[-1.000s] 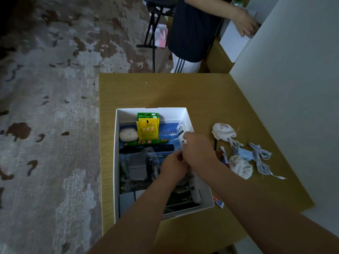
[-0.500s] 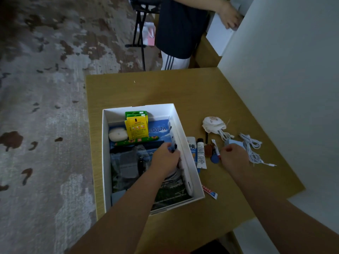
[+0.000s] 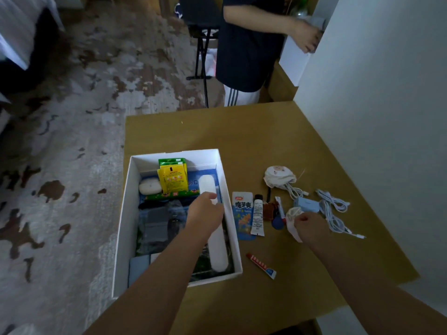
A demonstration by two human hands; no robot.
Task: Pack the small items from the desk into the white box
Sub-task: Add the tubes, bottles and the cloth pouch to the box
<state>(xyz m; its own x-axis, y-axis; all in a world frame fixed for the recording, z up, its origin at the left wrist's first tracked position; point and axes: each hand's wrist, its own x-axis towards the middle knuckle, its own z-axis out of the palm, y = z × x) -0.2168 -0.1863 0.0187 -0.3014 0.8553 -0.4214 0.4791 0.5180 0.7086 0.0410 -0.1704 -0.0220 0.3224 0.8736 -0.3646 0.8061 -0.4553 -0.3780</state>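
Observation:
The white box [image 3: 125, 213] sits on the wooden desk [image 3: 254, 131], filled with yellow and green packets [image 3: 173, 177], a small white case [image 3: 150, 186] and dark items. A long white case [image 3: 212, 223] lies along its right side. My left hand [image 3: 205, 212] rests on that case, fingers curled over it. My right hand [image 3: 308, 226] pinches a small white cloth pouch [image 3: 294, 220] on the desk. Between the hands lie a blue snack packet [image 3: 243, 213], a white tube [image 3: 257, 217] and a red-white tube [image 3: 261, 265].
Another white pouch [image 3: 278, 176], a light-blue charger [image 3: 306, 204] and white cables [image 3: 333, 211] lie at the desk's right, close to a white wall [image 3: 375, 117]. A person in a dark shirt [image 3: 244, 44] stands beyond the desk's far edge. Patterned carpet [image 3: 72, 141] covers the floor left.
My right hand left the box, crossed to the desk's right side and took hold of the white pouch. My left hand stayed in the box on the long white case.

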